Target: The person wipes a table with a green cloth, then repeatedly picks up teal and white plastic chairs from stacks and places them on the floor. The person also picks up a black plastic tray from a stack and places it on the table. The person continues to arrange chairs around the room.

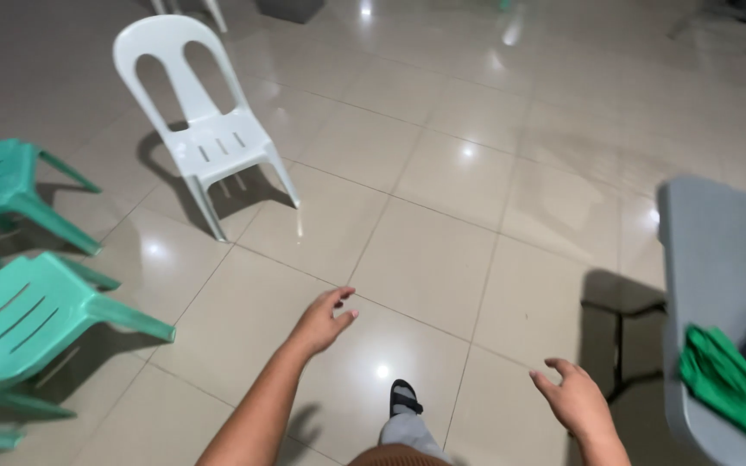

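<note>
At the bottom centre of the frame the person's foot in a dark sandal (404, 399) stood on the glossy tiled floor (442, 181), mid-stride by the look of it. Just above it the left hand (323, 321) hung in the air with fingers loosely spread and slightly curled, holding nothing; at the lower right the right hand (573, 399) was likewise spread and empty, near the edge of a grey table (718, 250) but apart from it. A folded green cloth (730, 385) lay on that table at the lower right, close to the rim. Along the left edge stood two teal plastic chairs (32, 315), one behind the other, and a sliver of a third at the bottom corner. Farther up, in the upper left, a white plastic chair (205, 129) stood alone, well apart from both hands. The shiny floor looked as if it could be slippery, so a hurried step might slide; a swing of the right arm could also knock the table edge or brush the cloth off it.
</note>
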